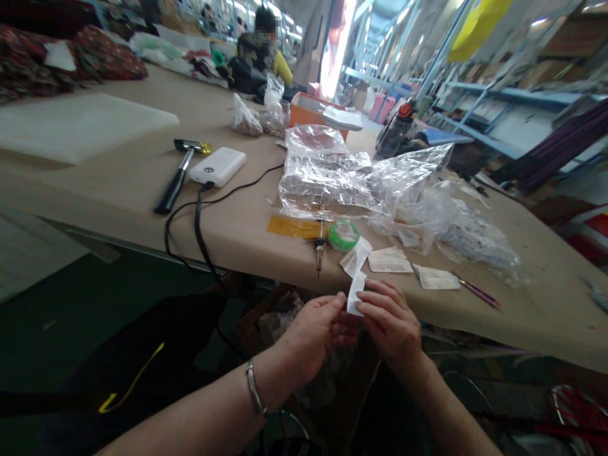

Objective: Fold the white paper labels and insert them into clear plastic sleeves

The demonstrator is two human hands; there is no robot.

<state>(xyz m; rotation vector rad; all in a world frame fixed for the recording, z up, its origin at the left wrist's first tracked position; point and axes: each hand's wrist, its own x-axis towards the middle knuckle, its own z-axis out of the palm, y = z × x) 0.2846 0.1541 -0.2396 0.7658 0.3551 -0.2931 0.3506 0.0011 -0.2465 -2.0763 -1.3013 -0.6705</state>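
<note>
Head view: both hands meet just below the near edge of the bench [142, 183], the left hand [313, 332] and right hand [392, 323] each pinching a small white packet [355, 296] between closed fingertips. A soldering iron [320, 244] and green tape roll [343, 234] lie just beyond.

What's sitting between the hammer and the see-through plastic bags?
In the head view, a white power bank with its black cable lies between the hammer and plastic bags.
</note>
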